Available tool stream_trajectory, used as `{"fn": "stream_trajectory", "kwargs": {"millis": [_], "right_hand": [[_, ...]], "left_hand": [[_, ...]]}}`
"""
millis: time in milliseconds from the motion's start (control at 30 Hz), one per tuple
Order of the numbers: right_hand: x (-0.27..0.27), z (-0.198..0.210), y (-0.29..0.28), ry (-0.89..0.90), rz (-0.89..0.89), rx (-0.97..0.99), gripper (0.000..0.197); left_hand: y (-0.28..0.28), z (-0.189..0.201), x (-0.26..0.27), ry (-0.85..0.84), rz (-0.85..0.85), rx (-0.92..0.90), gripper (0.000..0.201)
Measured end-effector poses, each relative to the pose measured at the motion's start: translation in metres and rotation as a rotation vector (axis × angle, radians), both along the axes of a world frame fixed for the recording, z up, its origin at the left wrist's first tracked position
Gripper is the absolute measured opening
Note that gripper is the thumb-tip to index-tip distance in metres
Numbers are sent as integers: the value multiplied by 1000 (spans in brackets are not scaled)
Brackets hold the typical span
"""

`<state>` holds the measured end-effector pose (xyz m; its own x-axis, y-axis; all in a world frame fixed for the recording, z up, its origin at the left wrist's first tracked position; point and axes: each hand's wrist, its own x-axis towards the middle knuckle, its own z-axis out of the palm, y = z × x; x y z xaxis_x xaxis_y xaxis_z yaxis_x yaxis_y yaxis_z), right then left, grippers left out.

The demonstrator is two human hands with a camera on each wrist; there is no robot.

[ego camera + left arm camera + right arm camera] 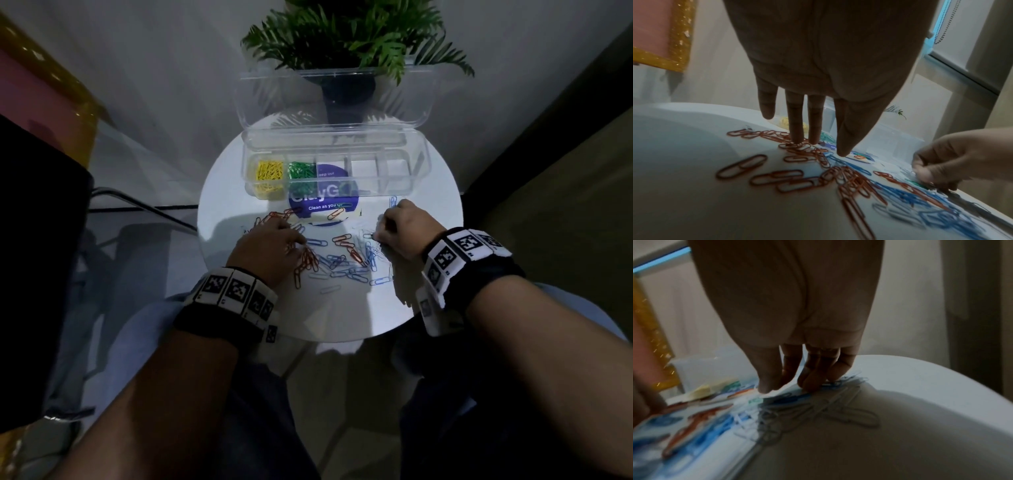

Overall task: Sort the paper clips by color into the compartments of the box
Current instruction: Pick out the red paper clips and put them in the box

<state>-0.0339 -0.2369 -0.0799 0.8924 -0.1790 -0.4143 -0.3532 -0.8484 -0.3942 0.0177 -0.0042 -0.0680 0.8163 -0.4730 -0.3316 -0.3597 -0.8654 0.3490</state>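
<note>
We see the clear box [416, 171] at the table's [342, 318] far edge, yellow and green clips in its left compartments. Our left hand [270, 245] rests straight fingers [796, 129] on the orange clips [306, 262]. Our right hand [402, 228], fingers curled, presses blue and white clips [840, 385] near the right edge.
</note>
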Motion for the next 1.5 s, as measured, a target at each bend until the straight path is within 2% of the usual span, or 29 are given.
{"fn": "stream_trajectory", "kwargs": {"millis": [100,233,433,733,933,1067,1233,1333,1433,1500], "right_hand": [[-3,4,-2,-128,-108,98,16],[-3,11,-3,-249,-146,56,16],[1,6,0,-105,29,-99,15],[6,-6,11,-138,1,-192,26],[-2,-8,14,-110,-35,-113,26],[2,-9,19,-103,-55,-145,26],[11,4,24,-23,-13,-129,20],[11,7,25,42,23,-115,25],[9,6,27,-8,67,-145,27],[7,10,26,-146,21,-115,22]], "left_hand": [[3,1,-2,15,3,-44,26],[6,5,-2,35,1,-29,27],[10,5,0,53,23,13,27],[15,3,5,58,89,0,28],[20,2,8,24,140,-88,28],[22,4,7,5,161,-121,27],[23,5,5,10,175,-120,25],[24,5,4,11,176,-113,25],[26,6,4,29,185,-56,23],[29,6,5,33,198,-15,22]]}}
